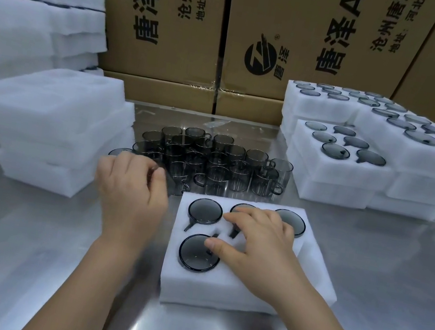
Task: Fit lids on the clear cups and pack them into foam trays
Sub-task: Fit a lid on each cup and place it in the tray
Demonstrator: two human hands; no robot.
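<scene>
Right hand (257, 247) spread flat, pressing lidded cups (199, 252) under it into the tray (217, 290), likely seating them; left hand (129, 196) curled by loose cups (217, 176), grip unclear.

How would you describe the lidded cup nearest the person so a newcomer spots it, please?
On the steel table, find the front foam tray under the right hand. Three lidded cups fill its far row; this cup sits alone in the near row, beneath the thumb.

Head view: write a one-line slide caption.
Right hand rests on packed cups in a foam tray; left hand beside loose cups.
</scene>
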